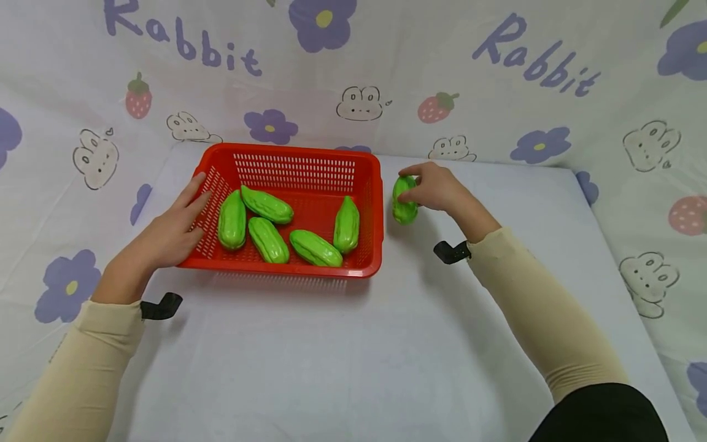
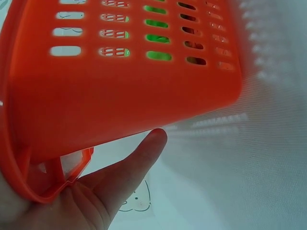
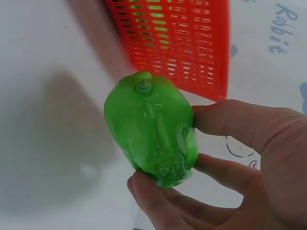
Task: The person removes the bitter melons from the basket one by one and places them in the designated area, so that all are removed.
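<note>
A red perforated basket point(image 1: 298, 267) holds several green vegetable-shaped pieces, such as one piece point(image 1: 232, 221) at its left and another point(image 1: 346, 226) near its right wall. On the basket's left rim rests my left hand point(image 1: 166, 236), fingers spread; in the left wrist view the thumb point(image 2: 136, 165) lies along the outside of the basket wall point(image 2: 120, 96). Just right of the basket, my right hand point(image 1: 439, 189) pinches a green piece point(image 1: 404, 202). The right wrist view shows this piece point(image 3: 151, 124) between thumb and fingertips, with its shadow on the white surface beside it.
The white tabletop point(image 1: 342, 362) reaches toward the front. Behind it hangs a cloth point(image 1: 386, 67) printed with rabbits, purple flowers and strawberries. Dark wrist-mounted pieces point(image 1: 162, 306) stick out from both sleeves. A black rounded shape point(image 1: 602, 414) shows at the lower right.
</note>
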Action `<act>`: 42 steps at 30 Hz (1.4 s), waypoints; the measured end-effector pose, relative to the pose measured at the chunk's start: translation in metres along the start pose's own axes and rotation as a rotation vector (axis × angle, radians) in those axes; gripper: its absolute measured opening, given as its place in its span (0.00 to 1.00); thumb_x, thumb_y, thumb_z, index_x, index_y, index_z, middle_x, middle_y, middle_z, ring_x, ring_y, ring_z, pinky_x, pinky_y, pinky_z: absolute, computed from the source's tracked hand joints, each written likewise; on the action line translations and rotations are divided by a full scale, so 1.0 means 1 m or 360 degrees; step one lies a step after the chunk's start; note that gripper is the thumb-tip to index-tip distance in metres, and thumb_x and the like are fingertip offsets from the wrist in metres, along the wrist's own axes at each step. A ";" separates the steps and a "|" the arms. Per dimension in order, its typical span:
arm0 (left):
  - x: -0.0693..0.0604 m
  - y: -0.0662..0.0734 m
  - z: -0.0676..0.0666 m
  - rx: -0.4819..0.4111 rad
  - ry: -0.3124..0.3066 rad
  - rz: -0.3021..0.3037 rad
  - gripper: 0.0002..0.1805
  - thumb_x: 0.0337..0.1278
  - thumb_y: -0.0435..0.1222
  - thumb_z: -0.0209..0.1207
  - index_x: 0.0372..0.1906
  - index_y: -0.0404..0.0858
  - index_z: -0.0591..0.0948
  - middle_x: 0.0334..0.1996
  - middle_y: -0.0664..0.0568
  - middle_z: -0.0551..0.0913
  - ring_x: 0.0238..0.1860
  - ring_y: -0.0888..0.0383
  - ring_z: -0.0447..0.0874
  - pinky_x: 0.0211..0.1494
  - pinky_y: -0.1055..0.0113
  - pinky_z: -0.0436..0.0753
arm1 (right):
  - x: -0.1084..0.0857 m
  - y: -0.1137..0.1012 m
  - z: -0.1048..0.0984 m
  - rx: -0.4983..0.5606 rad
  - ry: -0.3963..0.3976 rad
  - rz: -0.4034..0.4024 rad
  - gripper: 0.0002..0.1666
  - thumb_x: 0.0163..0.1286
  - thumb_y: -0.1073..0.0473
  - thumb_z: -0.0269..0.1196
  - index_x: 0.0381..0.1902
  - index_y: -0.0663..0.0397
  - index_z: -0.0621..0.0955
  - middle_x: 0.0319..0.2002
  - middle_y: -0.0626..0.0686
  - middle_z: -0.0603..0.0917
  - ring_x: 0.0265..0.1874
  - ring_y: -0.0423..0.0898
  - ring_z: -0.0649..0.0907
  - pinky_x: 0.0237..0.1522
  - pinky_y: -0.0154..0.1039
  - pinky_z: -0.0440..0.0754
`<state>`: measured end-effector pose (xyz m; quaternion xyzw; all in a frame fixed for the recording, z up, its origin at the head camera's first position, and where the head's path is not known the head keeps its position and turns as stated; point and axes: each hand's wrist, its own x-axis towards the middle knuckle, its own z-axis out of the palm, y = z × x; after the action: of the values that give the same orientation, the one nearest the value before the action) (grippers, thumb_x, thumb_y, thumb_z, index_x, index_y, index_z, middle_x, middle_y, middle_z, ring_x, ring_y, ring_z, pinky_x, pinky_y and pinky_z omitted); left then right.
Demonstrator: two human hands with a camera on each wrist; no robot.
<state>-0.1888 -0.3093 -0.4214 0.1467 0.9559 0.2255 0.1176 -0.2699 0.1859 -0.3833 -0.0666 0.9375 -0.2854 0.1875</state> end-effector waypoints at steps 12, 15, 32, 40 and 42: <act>-0.001 0.003 -0.004 -0.0008 -0.0011 -0.0022 0.41 0.74 0.29 0.49 0.87 0.28 0.50 0.89 0.53 0.25 0.83 0.29 0.51 0.74 0.30 0.67 | 0.010 0.012 0.011 0.0011 -0.0035 0.0039 0.37 0.73 0.55 0.68 0.77 0.56 0.76 0.64 0.67 0.79 0.53 0.60 0.83 0.57 0.54 0.85; 0.000 0.003 -0.004 -0.0001 -0.0003 -0.0013 0.41 0.74 0.29 0.49 0.87 0.28 0.50 0.89 0.53 0.25 0.83 0.29 0.51 0.74 0.30 0.67 | 0.013 0.016 0.013 0.0011 -0.0036 0.0051 0.36 0.74 0.54 0.68 0.77 0.56 0.76 0.65 0.67 0.79 0.53 0.60 0.83 0.57 0.54 0.85; 0.001 -0.001 -0.001 0.0004 -0.0008 -0.0017 0.41 0.75 0.30 0.50 0.87 0.29 0.49 0.88 0.54 0.24 0.84 0.30 0.49 0.74 0.29 0.66 | 0.017 0.025 0.022 -0.0024 -0.0052 0.0079 0.36 0.74 0.54 0.68 0.77 0.54 0.76 0.66 0.66 0.78 0.58 0.61 0.79 0.59 0.55 0.84; 0.001 -0.003 0.000 0.0010 0.0002 -0.0007 0.41 0.75 0.30 0.49 0.87 0.28 0.49 0.88 0.53 0.24 0.83 0.29 0.50 0.74 0.30 0.67 | 0.017 0.027 0.025 -0.0015 -0.0032 0.0059 0.37 0.73 0.54 0.68 0.77 0.54 0.75 0.64 0.68 0.79 0.56 0.61 0.81 0.56 0.54 0.84; 0.001 -0.004 0.001 0.0004 0.0005 -0.0009 0.41 0.75 0.30 0.49 0.87 0.29 0.49 0.88 0.53 0.24 0.83 0.29 0.51 0.74 0.29 0.67 | 0.018 0.027 0.025 -0.0014 -0.0034 0.0059 0.37 0.73 0.54 0.68 0.78 0.53 0.75 0.64 0.67 0.79 0.56 0.61 0.81 0.56 0.54 0.85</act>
<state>-0.1903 -0.3118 -0.4237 0.1439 0.9568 0.2241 0.1166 -0.2770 0.1913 -0.4228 -0.0531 0.9377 -0.2772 0.2025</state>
